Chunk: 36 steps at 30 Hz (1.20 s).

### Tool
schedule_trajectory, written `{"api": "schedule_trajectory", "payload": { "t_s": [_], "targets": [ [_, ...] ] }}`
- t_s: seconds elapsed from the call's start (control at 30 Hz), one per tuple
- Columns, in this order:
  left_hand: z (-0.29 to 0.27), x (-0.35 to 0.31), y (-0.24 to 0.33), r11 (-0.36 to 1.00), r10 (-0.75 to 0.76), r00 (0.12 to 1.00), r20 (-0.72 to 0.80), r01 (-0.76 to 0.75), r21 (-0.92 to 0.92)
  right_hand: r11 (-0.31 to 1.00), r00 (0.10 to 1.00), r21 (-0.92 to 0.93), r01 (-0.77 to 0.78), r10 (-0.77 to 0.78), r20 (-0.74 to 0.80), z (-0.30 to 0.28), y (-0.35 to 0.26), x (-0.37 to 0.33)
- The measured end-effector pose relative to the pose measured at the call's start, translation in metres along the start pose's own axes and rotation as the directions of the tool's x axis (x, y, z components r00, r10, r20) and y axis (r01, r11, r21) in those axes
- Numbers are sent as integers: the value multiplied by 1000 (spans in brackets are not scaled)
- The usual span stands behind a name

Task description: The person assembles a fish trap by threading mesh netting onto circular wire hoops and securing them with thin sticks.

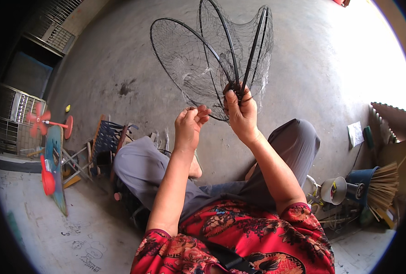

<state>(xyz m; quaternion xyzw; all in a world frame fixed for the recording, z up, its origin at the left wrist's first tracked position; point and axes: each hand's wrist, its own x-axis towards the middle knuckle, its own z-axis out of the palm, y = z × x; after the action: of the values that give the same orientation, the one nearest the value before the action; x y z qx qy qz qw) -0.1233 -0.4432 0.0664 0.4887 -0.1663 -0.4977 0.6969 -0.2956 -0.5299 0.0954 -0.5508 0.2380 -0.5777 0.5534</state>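
Note:
A black mesh net (189, 55) stretched on several thin black hoops fans out in front of me, toward the top of the view. My right hand (243, 112) is closed round the point where the hoops come together, with the thumb pressed on top. To its left, my left hand (189, 125) is raised beside the lower edge of the net, fingertips bent together in a pinch. Whatever lies between those fingertips is too fine to make out. Pale, thin strands (184, 93) hang in the mesh just above the left hand.
At left stand a small red fan (38, 119), a blue-green board (54, 160) with a red round piece, and a dark woven seat (107, 139). On the right are a white bucket (334, 191), a blue bin (361, 177) and a bundle of thin sticks (383, 182). My bent knees flank my arms.

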Motion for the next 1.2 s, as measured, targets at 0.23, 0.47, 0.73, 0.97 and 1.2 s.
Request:
{"api": "schedule_trajectory", "payload": {
  "t_s": [0.23, 0.47, 0.73, 0.97, 1.2],
  "targets": [
    [78, -65, 54, 987, 98, 976, 196, -70, -146, 959, 992, -262, 106, -121, -41, 14, 22, -2],
    [20, -80, 68, 994, -34, 840, 541, -31, 109, 880, 989, 453, -139, 143, 26, -3, -49, 14],
    [-68, -32, -90, 656, 61, 985, 165, -163, 737, 696, 985, 713, -91, 169, -39, -5, -86, 13],
    [-82, 32, -98, 961, 259, 925, -279, -219, 167, 605, 974, 774, -185, 221, 60, 15, -81, 0],
    [-130, 33, -107, 929, 370, 862, -345, -339, 150, 492, 954, 824, -281, 235, 185, 36, -77, -7]
  ]
}}
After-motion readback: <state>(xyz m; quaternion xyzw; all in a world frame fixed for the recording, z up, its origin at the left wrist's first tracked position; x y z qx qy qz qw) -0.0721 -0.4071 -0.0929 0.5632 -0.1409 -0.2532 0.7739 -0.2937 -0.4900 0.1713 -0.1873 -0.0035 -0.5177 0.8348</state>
